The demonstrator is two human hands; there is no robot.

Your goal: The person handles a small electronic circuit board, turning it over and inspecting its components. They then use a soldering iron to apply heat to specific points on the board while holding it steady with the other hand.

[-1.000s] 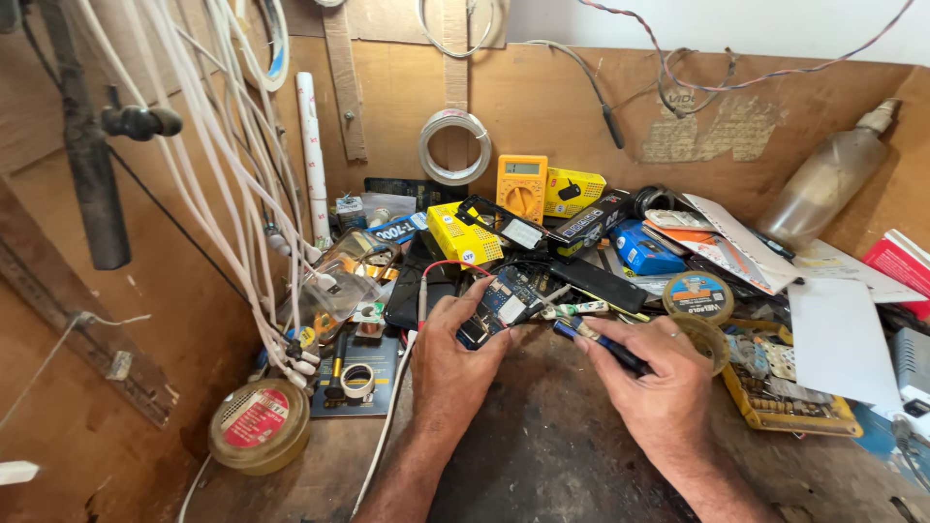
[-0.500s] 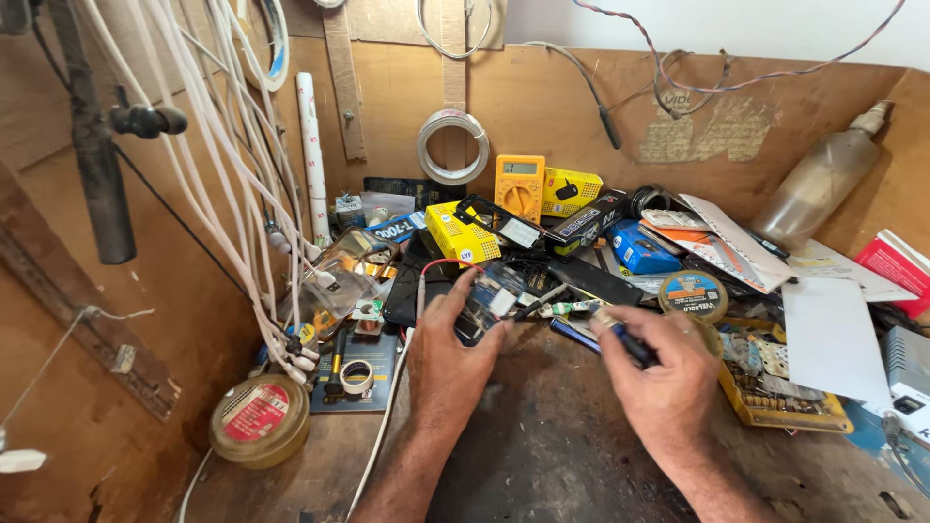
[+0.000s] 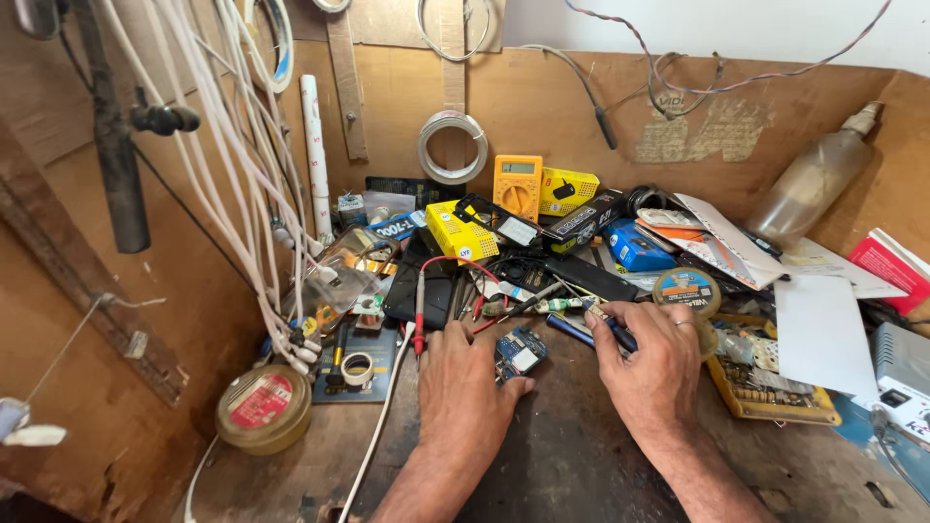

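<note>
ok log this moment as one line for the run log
left hand: flat on bench, fingertips on small blue circuit board | right hand: grip on dark blue-handled tool | yellow multimeter behind

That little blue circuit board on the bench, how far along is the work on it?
Done: the blue circuit board lies flat on the bench, pinned by the left hand. In hand: the right hand holds a dark blue-handled tool, its tip pointing off to the left, above the board rather than on it. Left: no tool contact with the board shows yet; the yellow multimeter sits unused at the back.
</note>
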